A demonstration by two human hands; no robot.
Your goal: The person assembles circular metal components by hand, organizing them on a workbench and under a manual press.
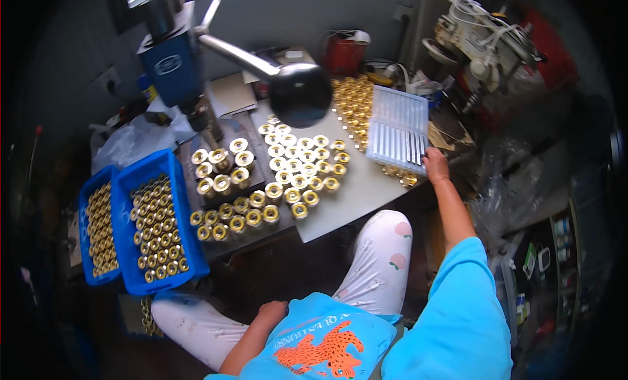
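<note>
My right hand (pixel 437 165) is closed at the near right corner of a clear plastic case (pixel 398 125), its fingers pressed together on the edge. Inside the case are long narrow slots, some with dark thin strips or rods; the lid side leans back. The case lies over part of a spread of small brass-coloured round parts (pixel 354 100). My left hand (pixel 273 309) rests low by my lap, away from the bench, with its fingers turned out of sight. Larger ring-topped brass-coloured parts (pixel 299 154) stand in rows on the bench, left of the case.
Two blue trays (pixel 171 236) filled with brass-coloured parts sit at the left. A blue machine (pixel 171 66) rises behind them, beside a crumpled plastic bag (pixel 137 141). A round black lamp head (pixel 301 94) hangs over the bench. Cables and equipment (pixel 481 46) crowd the far right.
</note>
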